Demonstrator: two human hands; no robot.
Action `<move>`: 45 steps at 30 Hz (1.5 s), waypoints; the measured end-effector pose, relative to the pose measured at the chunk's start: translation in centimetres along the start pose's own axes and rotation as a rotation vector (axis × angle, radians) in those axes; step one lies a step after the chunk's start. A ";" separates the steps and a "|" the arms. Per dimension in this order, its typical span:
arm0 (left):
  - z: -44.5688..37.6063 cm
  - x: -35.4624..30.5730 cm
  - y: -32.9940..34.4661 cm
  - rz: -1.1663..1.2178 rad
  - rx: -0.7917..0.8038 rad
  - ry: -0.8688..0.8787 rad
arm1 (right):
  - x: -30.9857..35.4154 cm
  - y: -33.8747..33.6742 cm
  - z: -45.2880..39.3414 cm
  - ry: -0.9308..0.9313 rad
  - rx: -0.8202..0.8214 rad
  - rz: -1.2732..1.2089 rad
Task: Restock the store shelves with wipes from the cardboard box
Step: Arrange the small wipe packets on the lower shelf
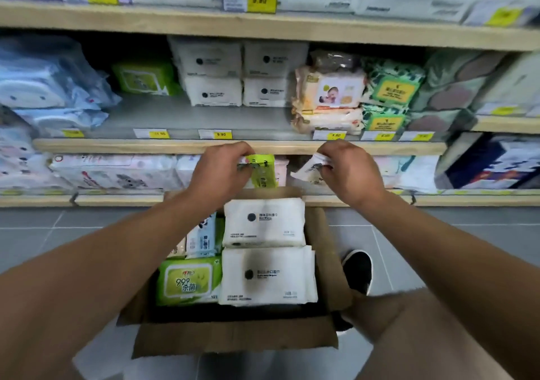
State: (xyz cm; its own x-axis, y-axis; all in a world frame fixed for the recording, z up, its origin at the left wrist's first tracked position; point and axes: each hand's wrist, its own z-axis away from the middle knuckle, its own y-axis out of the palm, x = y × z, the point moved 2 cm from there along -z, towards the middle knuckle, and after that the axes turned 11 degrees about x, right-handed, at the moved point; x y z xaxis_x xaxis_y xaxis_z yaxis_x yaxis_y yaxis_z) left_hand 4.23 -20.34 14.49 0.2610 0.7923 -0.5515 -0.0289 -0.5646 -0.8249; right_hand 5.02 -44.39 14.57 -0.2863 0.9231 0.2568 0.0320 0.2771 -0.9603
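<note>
An open cardboard box (327, 251) sits on the floor in front of the shelves. It holds two white wipes packs (264, 223), a green wipes pack (188, 281) and a blue-and-white pack (201, 238). My left hand (217, 172) grips a small green wipes pack (263, 170) above the box's far edge. My right hand (350, 169) pinches a small white wipes pack (309, 169) by its end. Both hands hover just below the front edge of the middle shelf (181, 147).
The middle shelf has a bare grey stretch (152, 116) between a green pack (144, 78) and stacked white packs (214, 74); baby wipes (330, 99) and leaf-print green packs (390, 93) fill its right side. My black shoe (358, 270) stands right of the box. Yellow price tags line the shelf edges.
</note>
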 end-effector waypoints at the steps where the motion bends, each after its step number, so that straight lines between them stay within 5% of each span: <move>1: -0.8 -1.0 1.0 0.004 0.010 0.018 | -1.5 -0.2 0.3 0.021 -0.008 0.000; 10: -7.2 -6.2 10.4 -0.028 0.112 0.126 | -13.4 1.9 2.1 0.205 -0.021 -0.025; 21: -14.1 -3.9 20.6 -0.040 0.250 0.062 | -22.3 9.2 -0.6 0.236 -0.052 -0.008; 38: -17.8 1.0 26.5 -0.006 0.352 0.125 | -26.5 22.2 -9.1 0.189 0.087 0.241; 45: -18.0 0.9 27.2 -0.040 0.346 0.130 | -27.2 22.5 -9.9 0.236 0.001 0.358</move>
State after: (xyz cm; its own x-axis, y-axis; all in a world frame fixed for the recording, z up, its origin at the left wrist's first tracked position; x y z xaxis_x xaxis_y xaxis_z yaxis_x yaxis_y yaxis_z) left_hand 21.02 -39.10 -6.20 0.3884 0.7637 -0.5156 -0.3347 -0.4044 -0.8511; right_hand 23.01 -60.66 -12.97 -0.0303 0.9967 -0.0751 0.0882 -0.0722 -0.9935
